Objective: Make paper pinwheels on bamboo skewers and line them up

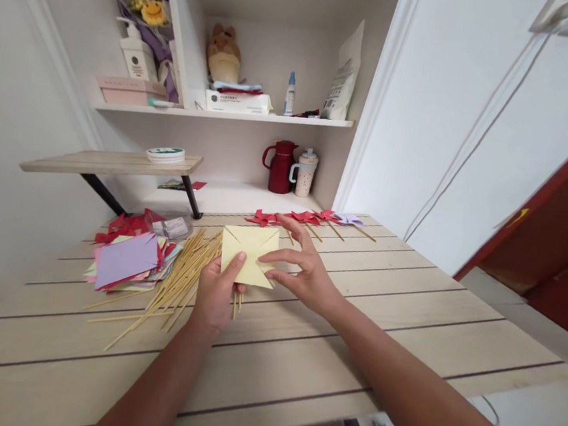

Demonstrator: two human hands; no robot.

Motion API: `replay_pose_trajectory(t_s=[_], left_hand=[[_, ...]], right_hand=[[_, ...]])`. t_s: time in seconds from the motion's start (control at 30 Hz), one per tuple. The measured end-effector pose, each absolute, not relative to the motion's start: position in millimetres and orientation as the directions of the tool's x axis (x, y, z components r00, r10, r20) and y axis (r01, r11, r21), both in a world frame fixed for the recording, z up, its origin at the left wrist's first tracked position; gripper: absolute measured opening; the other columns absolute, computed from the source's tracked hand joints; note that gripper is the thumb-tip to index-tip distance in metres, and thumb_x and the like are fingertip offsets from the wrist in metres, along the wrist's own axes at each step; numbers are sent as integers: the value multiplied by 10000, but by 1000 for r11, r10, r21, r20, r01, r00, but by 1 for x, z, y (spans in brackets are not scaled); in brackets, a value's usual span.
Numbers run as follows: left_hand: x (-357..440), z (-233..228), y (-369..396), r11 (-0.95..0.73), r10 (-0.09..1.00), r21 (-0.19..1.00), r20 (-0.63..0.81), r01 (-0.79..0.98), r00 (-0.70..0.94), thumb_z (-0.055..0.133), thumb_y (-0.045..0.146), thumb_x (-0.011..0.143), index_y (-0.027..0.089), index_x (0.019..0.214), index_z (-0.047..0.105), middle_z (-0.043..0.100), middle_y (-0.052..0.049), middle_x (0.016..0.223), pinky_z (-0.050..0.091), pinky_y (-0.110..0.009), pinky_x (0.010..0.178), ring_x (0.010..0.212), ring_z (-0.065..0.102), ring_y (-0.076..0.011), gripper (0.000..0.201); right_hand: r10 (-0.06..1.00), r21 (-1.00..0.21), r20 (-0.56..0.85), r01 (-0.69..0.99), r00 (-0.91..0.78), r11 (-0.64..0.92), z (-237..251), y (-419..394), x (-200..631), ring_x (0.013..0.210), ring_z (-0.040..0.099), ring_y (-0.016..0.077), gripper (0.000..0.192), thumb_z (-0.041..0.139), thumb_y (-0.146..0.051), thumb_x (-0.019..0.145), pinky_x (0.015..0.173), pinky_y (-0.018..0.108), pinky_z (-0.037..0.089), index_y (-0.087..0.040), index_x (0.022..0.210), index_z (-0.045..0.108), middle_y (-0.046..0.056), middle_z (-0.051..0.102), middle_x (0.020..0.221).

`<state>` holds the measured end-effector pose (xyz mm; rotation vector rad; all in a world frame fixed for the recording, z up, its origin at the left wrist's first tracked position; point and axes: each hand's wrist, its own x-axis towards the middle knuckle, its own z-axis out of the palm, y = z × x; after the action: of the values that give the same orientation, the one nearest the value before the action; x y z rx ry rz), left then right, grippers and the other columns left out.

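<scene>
A pale yellow paper square [249, 246] with slits running in from its corners is held up above the table. My left hand [219, 287] grips its lower left, thumb on top and fingers behind. Ends of thin sticks [235, 305] show just below that hand; I cannot tell if they are held. At the paper's right side is my right hand [303, 268], its fingers spread and the thumb and a fingertip near the slit corner. Whether they touch the paper is unclear. Behind it lie red paper pinwheels [303, 218] and a lilac pinwheel [351, 219] on sticks.
Left of my hands are a heap of thin wooden sticks [182, 277] and a stack of coloured paper squares [126, 261]. A small raised shelf [113, 162] stands behind them. A red jug [282, 167] and a cup [306, 175] stand at the back.
</scene>
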<state>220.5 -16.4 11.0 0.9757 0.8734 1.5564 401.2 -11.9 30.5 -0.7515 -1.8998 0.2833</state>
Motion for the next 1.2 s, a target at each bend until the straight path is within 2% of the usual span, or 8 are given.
replay_pose_trajectory(t_s=[0.13, 0.27, 0.5, 0.63, 0.77, 0.87, 1.0, 1.2], left_hand=[[220, 16, -17, -170, 984, 897, 133, -407, -117, 846, 414, 676, 126, 837, 687, 645, 3, 676, 350, -175, 383, 476, 465, -56, 367], [220, 13, -17, -186, 982, 920, 162, -345, -97, 827, 434, 696, 132, 776, 685, 615, 15, 611, 350, -181, 384, 446, 442, -54, 343], [221, 4, -16, -215, 976, 956, 203, -201, -78, 800, 474, 727, 145, 751, 680, 600, 18, 587, 374, -195, 390, 430, 459, -66, 351], [222, 6, -18, -205, 978, 953, 191, -223, -82, 807, 460, 720, 135, 802, 707, 648, -7, 649, 370, -190, 384, 466, 486, -74, 349], [222, 9, -17, -207, 977, 933, 180, -294, -118, 823, 436, 708, 133, 832, 711, 659, -3, 671, 357, -177, 380, 474, 477, -65, 345], [221, 13, -17, -199, 978, 910, 161, -363, -131, 843, 416, 685, 135, 838, 699, 648, 11, 667, 346, -175, 376, 467, 462, -57, 351], [222, 18, -18, -200, 977, 897, 153, -395, -147, 846, 398, 678, 138, 844, 692, 638, 21, 665, 334, -178, 381, 461, 449, -51, 344], [223, 15, -18, -196, 979, 910, 160, -364, -127, 847, 425, 669, 140, 849, 710, 649, 7, 681, 351, -180, 388, 471, 454, -51, 363]], right_hand=[[591, -477, 748, 374, -303, 795, 33, -18, 399, 1480, 309, 311, 108, 753, -350, 849, 1204, 556, 272, -345, 946, 798, -17, 363, 1587], [596, -493, 757, 366, -266, 789, 33, -18, 396, 1448, 365, 306, 57, 754, -354, 847, 1190, 549, 289, -329, 863, 802, -6, 438, 1537], [717, -633, 677, 364, -169, 683, 34, -19, 392, 1364, 466, 307, 110, 752, -320, 848, 1139, 520, 350, -257, 759, 765, 58, 585, 1385], [756, -689, 645, 346, -109, 637, 32, -15, 392, 1313, 504, 288, 110, 742, -288, 846, 1127, 519, 370, -248, 744, 740, 67, 597, 1339], [719, -662, 686, 314, -110, 680, 28, -9, 396, 1349, 470, 265, 27, 752, -271, 838, 1145, 499, 380, -289, 854, 762, 39, 511, 1426], [667, -599, 726, 322, -166, 733, 29, -9, 400, 1425, 389, 280, 143, 756, -277, 842, 1180, 512, 341, -331, 974, 774, 8, 401, 1543], [631, -547, 730, 330, -262, 769, 33, -14, 400, 1483, 306, 312, 140, 780, -304, 824, 1209, 558, 280, -356, 954, 792, -44, 329, 1605], [650, -591, 726, 277, -227, 757, 33, -18, 393, 1426, 399, 296, 19, 781, -334, 825, 1181, 537, 330, -324, 818, 796, -3, 493, 1487]])
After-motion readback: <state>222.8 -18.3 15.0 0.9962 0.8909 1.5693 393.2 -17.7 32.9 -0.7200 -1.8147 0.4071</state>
